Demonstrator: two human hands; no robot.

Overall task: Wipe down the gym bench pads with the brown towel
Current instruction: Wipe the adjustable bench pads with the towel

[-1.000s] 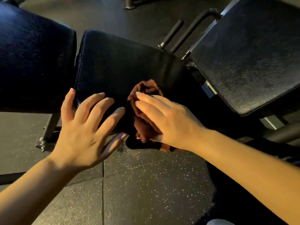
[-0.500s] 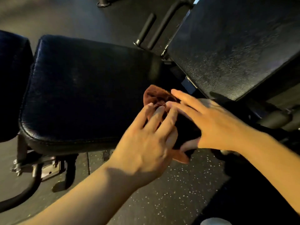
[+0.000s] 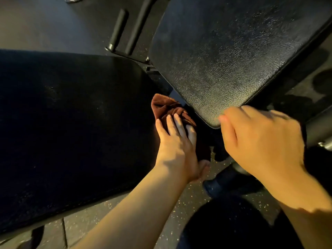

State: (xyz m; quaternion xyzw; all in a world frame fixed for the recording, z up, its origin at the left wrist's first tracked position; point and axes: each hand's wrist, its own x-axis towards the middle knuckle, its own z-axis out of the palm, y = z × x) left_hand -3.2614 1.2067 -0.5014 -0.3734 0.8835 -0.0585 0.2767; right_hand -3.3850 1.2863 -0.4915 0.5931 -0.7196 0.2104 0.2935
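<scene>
The brown towel (image 3: pixel 166 107) lies bunched at the right end of the dark seat pad (image 3: pixel 71 126), close to the gap before the tilted back pad (image 3: pixel 224 51). My left hand (image 3: pixel 177 146) presses on the towel, fingers flat over it and thumb curled under its near edge. My right hand (image 3: pixel 258 141) hovers off the towel by the back pad's lower corner, fingers loosely curled, nothing in it. The hand's fingertips are blurred.
Black handle bars (image 3: pixel 125 27) of the bench frame stick up behind the gap between the pads. A frame tube (image 3: pixel 316 130) runs under the back pad at right. Speckled rubber floor (image 3: pixel 179 209) lies below, and a dark trouser leg shows at bottom right.
My left hand came across from the seat pad onto the towel and took it over. My right hand let go and lifted away to the right. The view shifted right along the bench.
</scene>
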